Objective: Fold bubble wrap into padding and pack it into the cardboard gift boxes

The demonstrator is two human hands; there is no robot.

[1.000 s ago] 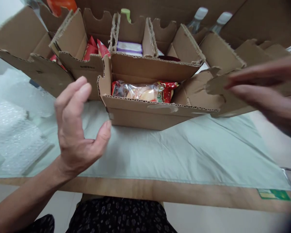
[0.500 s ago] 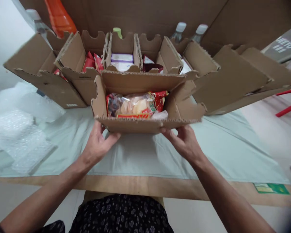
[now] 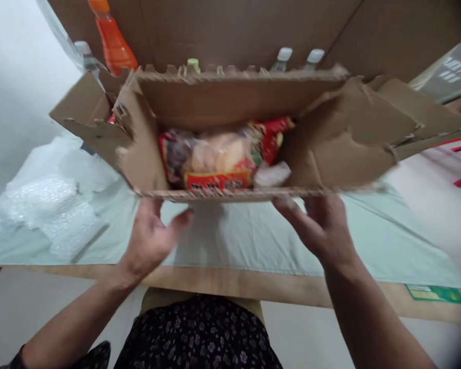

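An open cardboard box [image 3: 230, 102] is held up off the cloth between my two hands. My left hand [image 3: 151, 236] grips it from below near its lower left corner, the thumb sticking out under the front edge. On the other side my right hand [image 3: 320, 225] holds the underside, fingers mostly hidden behind the box. Inside lie a clear bag of pale food pieces [image 3: 215, 156] with a red label, a dark-and-red packet [image 3: 176, 159], a red packet [image 3: 272, 136] and a small whitish wrapped item [image 3: 272, 174]. Motion blurs the box and its contents.
Behind stand cardboard bins [image 3: 82, 107], mostly hidden by the box, with an orange bottle [image 3: 117, 46] and several capped bottles at the back. Bubble wrap [image 3: 57, 200] lies left on the pale green cloth [image 3: 230, 241]. A green packet [image 3: 436, 293] lies at the front right edge.
The box has risen toward me and looks larger, now covering most of the bins behind it. Both hands have moved with it, the right one further to the right.
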